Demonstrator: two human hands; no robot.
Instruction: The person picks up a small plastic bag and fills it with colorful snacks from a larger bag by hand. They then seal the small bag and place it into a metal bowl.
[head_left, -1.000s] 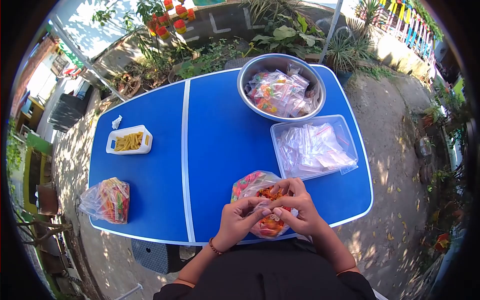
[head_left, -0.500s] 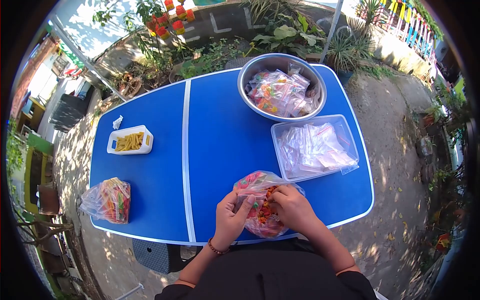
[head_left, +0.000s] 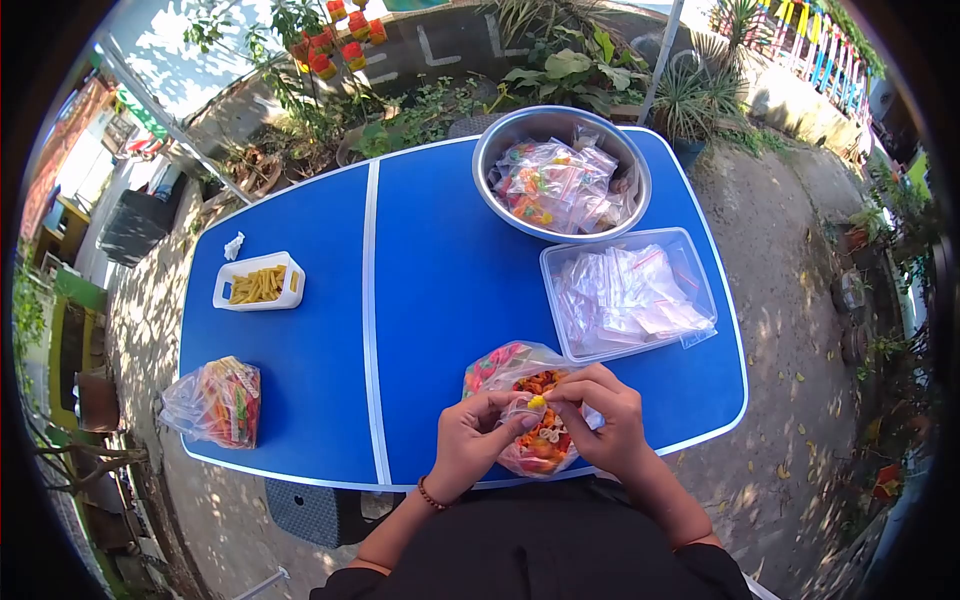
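Note:
An open clear plastic bag (head_left: 500, 368) of small red, orange and pale pieces lies at the table's front edge, beneath both my hands. My left hand (head_left: 474, 436) pinches a small clear plastic bag (head_left: 517, 408) between thumb and fingers. At the mouth of that small bag, my right hand (head_left: 606, 418) holds a small yellow piece (head_left: 538, 402) in its fingertips. What kind of piece it is cannot be made out. Both hands are close together, and the right one covers part of the large bag.
On the blue table (head_left: 440, 250) stand a steel bowl (head_left: 480, 190) of filled bags and a clear bin (head_left: 556, 345) of small plastic bags. Leftward are a white basket (head_left: 262, 304) of yellow sticks, a crumpled tissue (head_left: 234, 245) and a bag of colourful strips (head_left: 222, 402).
My right hand has come up out of the large bag with a yellow piece in its fingertips. My left hand has shifted slightly right, bringing the small bag against that piece.

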